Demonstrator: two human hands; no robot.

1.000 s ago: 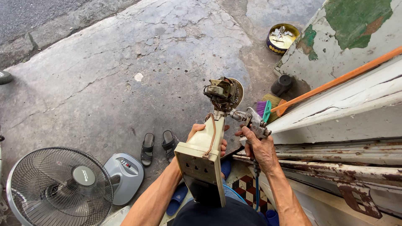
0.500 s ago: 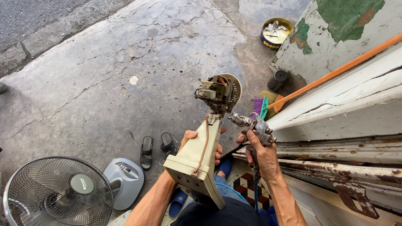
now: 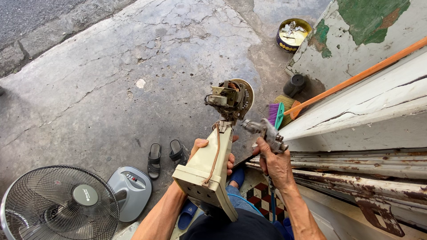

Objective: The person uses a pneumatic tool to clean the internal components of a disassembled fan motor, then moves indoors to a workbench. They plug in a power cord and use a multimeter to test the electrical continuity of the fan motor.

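Note:
My left hand [image 3: 209, 153] grips the cream plastic neck of a stripped fan body [image 3: 207, 171], holding it up at a tilt. Its bare motor [image 3: 230, 98] with copper windings sits at the top end, and a brown cord runs down the neck. My right hand [image 3: 276, 163] is closed around a metal air blow gun [image 3: 266, 132], whose nozzle points left at the base of the motor, a short gap away. A blue hose hangs below that hand.
A grey table fan [image 3: 60, 204] with its base stands at the lower left. A pair of black sandals [image 3: 167, 155] lies on the cracked concrete. A broom [image 3: 347, 82] with an orange handle leans on the peeling wall, near a black cup [image 3: 295, 84] and a tin [image 3: 293, 33].
The fan body has tipped a little more toward me and the blow gun has moved closer to the motor. The view has shifted slightly.

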